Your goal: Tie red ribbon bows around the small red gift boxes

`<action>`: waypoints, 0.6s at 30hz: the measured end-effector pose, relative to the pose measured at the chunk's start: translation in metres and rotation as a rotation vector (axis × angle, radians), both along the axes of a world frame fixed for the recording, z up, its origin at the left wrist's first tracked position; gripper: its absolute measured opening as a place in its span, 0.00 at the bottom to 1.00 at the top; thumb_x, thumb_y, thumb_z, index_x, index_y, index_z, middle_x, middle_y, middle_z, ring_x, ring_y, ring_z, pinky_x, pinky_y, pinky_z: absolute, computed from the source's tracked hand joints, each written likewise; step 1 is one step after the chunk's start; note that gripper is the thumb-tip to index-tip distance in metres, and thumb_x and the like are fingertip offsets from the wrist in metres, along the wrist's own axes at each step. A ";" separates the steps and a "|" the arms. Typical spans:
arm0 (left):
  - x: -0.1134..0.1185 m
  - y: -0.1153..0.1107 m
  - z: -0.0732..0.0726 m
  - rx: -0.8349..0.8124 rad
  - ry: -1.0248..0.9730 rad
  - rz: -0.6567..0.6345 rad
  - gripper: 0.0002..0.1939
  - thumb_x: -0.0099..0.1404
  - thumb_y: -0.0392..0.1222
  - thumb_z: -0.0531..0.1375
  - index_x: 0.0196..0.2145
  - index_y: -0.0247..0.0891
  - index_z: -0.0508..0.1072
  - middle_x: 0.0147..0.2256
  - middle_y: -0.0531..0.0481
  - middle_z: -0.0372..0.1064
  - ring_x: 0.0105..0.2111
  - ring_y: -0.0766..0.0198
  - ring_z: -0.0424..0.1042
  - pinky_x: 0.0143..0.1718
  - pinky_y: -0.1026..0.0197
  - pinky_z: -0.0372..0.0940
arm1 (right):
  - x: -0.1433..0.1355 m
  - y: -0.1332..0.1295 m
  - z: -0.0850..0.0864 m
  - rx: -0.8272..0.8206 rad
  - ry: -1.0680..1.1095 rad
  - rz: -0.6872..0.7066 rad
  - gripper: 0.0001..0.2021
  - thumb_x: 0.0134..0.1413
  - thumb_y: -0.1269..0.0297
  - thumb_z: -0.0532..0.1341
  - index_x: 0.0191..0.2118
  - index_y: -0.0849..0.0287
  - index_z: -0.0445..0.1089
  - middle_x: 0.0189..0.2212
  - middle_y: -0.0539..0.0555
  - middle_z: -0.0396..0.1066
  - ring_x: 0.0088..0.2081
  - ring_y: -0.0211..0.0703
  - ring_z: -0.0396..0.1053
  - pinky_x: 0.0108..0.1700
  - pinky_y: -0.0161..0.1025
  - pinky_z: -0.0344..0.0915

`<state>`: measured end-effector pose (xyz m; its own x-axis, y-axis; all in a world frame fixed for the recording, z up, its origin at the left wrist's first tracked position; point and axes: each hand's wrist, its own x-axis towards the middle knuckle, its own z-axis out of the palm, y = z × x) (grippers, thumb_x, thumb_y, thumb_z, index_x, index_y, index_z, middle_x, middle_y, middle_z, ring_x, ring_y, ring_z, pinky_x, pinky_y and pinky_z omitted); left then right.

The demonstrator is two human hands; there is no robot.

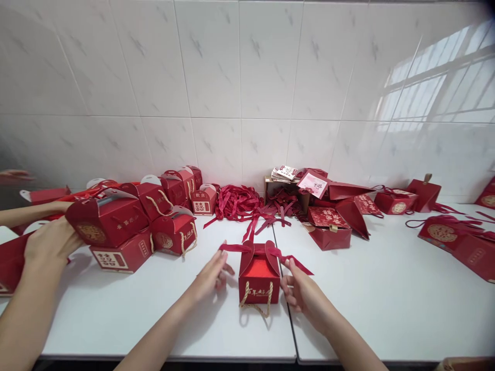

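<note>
A small red gift box (259,288) with gold lettering and a twisted gold cord handle stands upright on the table in front of me. A dark red ribbon (236,248) runs through the openings in its raised top flaps and sticks out on both sides. At the box's left, my left hand (212,273) pinches one ribbon end between thumb and forefinger. My right hand (305,296) is closed on the ribbon's other side, with a pointed tail lying past its fingers. Both hands are beside the box; the right fingers are close to its wall.
A co-worker's hand (52,239) reaches in at left beside stacked red boxes (106,221). A ribbon pile (237,202) lies by the tiled wall. Behind right are cards (285,172), an open red box (330,232) and more boxes (443,232). A seam splits the white table (371,309).
</note>
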<state>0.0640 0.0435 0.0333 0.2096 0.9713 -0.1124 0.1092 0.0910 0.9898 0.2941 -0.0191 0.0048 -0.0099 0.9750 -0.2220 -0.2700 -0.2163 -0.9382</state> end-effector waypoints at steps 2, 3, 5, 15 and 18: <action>0.001 0.008 0.009 -0.030 -0.284 0.125 0.24 0.60 0.53 0.59 0.53 0.45 0.65 0.33 0.50 0.71 0.26 0.67 0.68 0.25 0.66 0.61 | -0.004 0.005 -0.002 -0.017 0.411 -0.192 0.14 0.54 0.50 0.59 0.34 0.56 0.63 0.29 0.48 0.65 0.21 0.31 0.58 0.22 0.31 0.56; 0.001 0.011 0.015 -0.035 -0.411 0.179 0.22 0.59 0.51 0.61 0.51 0.45 0.67 0.34 0.51 0.71 0.28 0.66 0.70 0.27 0.66 0.63 | -0.003 0.008 0.000 -0.013 0.559 -0.272 0.11 0.53 0.55 0.62 0.35 0.56 0.64 0.32 0.49 0.66 0.23 0.32 0.61 0.23 0.30 0.59; -0.002 0.016 0.029 -0.012 -0.587 0.257 0.18 0.58 0.48 0.62 0.46 0.44 0.72 0.33 0.52 0.70 0.31 0.67 0.70 0.30 0.66 0.64 | 0.001 0.013 0.006 0.002 0.720 -0.381 0.08 0.52 0.61 0.64 0.36 0.56 0.66 0.34 0.50 0.67 0.26 0.32 0.64 0.25 0.30 0.63; -0.001 0.019 0.108 0.425 -0.336 0.189 0.19 0.47 0.44 0.70 0.38 0.38 0.79 0.36 0.47 0.75 0.35 0.62 0.70 0.31 0.65 0.63 | 0.039 0.034 0.083 0.521 0.181 -0.493 0.16 0.37 0.59 0.72 0.34 0.58 0.72 0.25 0.47 0.68 0.24 0.32 0.63 0.24 0.30 0.59; 0.006 0.021 0.130 0.474 -0.158 0.093 0.18 0.51 0.48 0.67 0.39 0.37 0.79 0.36 0.45 0.76 0.35 0.60 0.71 0.31 0.63 0.64 | 0.042 0.036 0.109 0.650 -0.070 -0.437 0.15 0.42 0.54 0.69 0.32 0.59 0.72 0.21 0.47 0.66 0.22 0.33 0.61 0.23 0.32 0.57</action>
<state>0.0703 0.0644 0.1633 0.0982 0.9232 0.3715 -0.0328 -0.3701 0.9284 0.3359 0.0166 0.1136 0.3970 0.8221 0.4081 -0.1394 0.4935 -0.8585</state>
